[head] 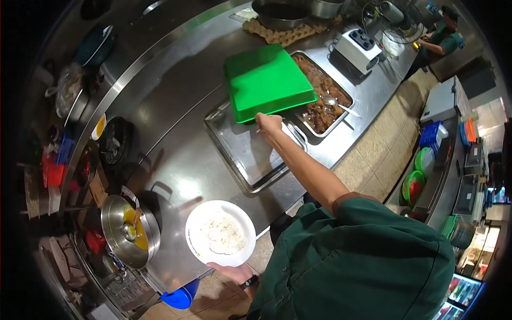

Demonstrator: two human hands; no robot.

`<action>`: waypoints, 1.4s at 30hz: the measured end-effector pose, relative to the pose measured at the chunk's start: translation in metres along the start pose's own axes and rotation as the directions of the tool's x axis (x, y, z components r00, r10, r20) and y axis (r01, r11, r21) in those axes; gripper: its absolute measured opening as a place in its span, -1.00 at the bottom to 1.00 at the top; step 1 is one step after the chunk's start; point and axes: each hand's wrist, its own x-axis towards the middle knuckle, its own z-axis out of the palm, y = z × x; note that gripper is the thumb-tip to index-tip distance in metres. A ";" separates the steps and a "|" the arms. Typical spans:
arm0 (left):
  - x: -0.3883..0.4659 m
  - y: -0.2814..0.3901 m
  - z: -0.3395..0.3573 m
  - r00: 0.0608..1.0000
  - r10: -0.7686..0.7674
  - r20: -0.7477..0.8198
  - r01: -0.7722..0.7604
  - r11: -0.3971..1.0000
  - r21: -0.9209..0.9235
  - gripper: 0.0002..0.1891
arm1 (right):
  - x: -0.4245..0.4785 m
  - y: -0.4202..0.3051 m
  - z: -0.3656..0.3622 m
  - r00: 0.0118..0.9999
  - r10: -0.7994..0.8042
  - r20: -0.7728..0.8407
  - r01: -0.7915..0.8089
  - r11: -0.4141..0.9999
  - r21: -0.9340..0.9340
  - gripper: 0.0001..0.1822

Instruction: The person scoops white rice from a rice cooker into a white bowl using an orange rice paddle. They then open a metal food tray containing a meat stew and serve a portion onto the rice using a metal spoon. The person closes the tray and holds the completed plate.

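Observation:
My left hand [236, 274], with a dark band at the wrist, supports a white plate [194, 244] from below at its near rim. White cooked rice [224, 236] sits in the middle of the plate. My right hand [270, 125] grips the edge of an upturned green plastic tub [268, 80]. This tub is tilted above a metal tray [256, 160] and partly hides a second steel tray [320, 134]. Brown food in dark sauce [320, 116], perhaps stewed meat, fills that second tray. A metal spoon [340, 106] rests in it, handle over the rim.
On the steel counter's left end stands a steel pan [110, 224] with yellow liquid and a ladle. A white appliance base [358, 50], an egg carton [280, 34] and a large dark pan [280, 16] are farther back. Beyond a fan [404, 30] stands another person [442, 40].

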 end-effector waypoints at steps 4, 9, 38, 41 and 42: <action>-0.018 -0.008 0.041 0.999 -0.022 0.036 0.020 0.997 0.076 -0.15 | 0.001 -0.007 -0.022 0.957 0.218 0.190 -0.227 0.974 0.026 -0.81; -0.040 -0.042 0.081 0.997 0.043 -0.069 -0.033 0.989 0.145 -0.13 | -0.031 -0.043 -0.065 0.866 0.201 0.459 -0.142 0.977 -0.159 -0.76; -0.147 -0.240 0.232 0.964 0.238 -0.116 -0.159 0.871 0.465 -0.30 | 0.108 -0.185 -0.371 0.648 -0.391 0.654 0.731 0.075 -0.679 -0.79; -0.148 -0.235 0.249 0.980 0.012 -0.200 -0.026 0.997 -0.067 -0.26 | 0.113 -0.207 -0.370 0.715 -0.356 0.602 0.676 0.129 -0.726 -0.75; -0.146 -0.237 0.245 0.979 0.024 -0.205 -0.036 0.998 -0.054 -0.25 | 0.109 -0.220 -0.362 0.740 -0.337 0.583 0.653 0.148 -0.743 -0.73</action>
